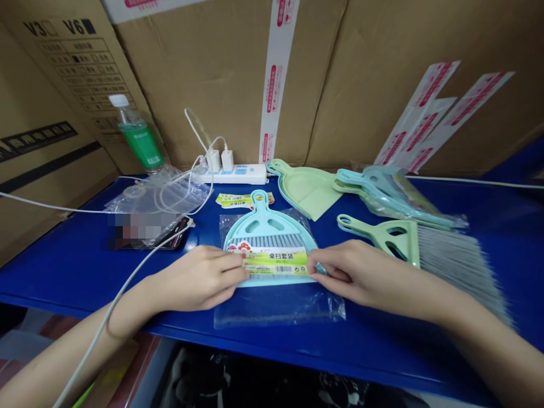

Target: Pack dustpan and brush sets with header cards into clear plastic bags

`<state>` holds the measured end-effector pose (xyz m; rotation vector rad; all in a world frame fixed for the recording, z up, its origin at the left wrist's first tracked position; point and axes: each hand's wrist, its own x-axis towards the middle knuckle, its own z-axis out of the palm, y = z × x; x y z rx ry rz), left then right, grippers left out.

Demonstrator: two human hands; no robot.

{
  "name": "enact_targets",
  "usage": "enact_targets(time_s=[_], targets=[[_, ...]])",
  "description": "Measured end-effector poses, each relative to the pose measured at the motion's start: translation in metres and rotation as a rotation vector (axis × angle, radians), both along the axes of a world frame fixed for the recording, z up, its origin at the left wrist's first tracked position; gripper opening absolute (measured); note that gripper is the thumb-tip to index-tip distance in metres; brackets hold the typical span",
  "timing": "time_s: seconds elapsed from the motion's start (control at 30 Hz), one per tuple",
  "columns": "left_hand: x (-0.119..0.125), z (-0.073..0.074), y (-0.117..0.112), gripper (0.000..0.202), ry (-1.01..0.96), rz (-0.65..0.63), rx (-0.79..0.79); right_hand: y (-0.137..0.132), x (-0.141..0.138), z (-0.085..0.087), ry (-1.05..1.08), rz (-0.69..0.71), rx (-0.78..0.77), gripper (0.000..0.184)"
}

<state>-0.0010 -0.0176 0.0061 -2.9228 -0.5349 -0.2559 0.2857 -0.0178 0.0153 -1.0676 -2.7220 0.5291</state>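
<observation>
A light blue dustpan and brush set (264,229) lies in a clear plastic bag (278,306) on the blue table (425,340). A yellow-green paper label (276,262) sits across its lower part. My left hand (204,277) pinches the label's left end with fingers closed. On the other end, my right hand (357,272) pinches the label the same way. Both hands rest on the bag.
A green brush (420,246) lies right of my right hand. Behind are a green dustpan (308,190), bagged blue sets (391,190), a spare label (236,199), a power strip (233,173), a phone (148,232) under plastic bags, a bottle (138,136) and cardboard boxes (382,73).
</observation>
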Motion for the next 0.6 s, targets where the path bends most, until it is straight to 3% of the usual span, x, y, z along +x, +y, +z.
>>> enact_targets(time_s=[0.6], targets=[[0.0025,0.0003,-0.0006,0.028,-0.028,0.007,-0.068,-0.0006,-0.0020,-0.0014,-0.061,-0.006,-0.071,0.016]])
